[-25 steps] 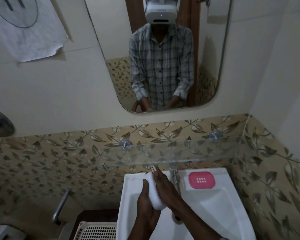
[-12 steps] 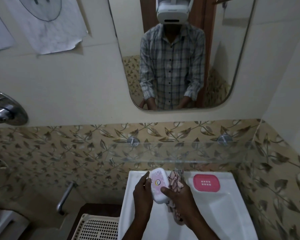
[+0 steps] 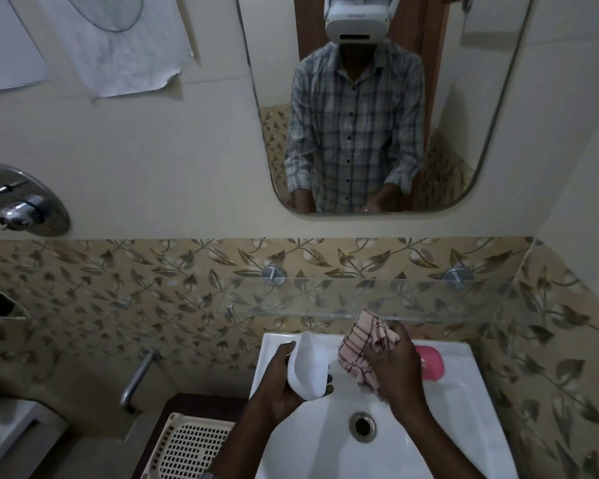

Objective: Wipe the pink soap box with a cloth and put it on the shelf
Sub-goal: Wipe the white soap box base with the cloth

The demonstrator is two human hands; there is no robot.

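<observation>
Both hands busy over the basin — one on a white shell, one on a cloth.

The left fingers [image 3: 330, 377] curl round a white oval plastic shell [image 3: 308, 368], the left hand [image 3: 277, 385] gripping it tilted on edge above the white ceramic sink [image 3: 457, 416]; just beside it the right fingers [image 3: 399, 331] clutch a bunched pink checked cloth [image 3: 362, 344], the right hand [image 3: 396, 371] held apart from the shell. Behind that hand the pink soap box [image 3: 431, 364] lies on the sink's back ledge at the right, partly hidden — nothing touches it. Above runs a clear glass shelf [image 3: 429, 299] on metal pegs, and higher up a wall mirror [image 3: 471, 133]. A cream plastic lattice basket [image 3: 191, 444] sits left of the sink.
</observation>
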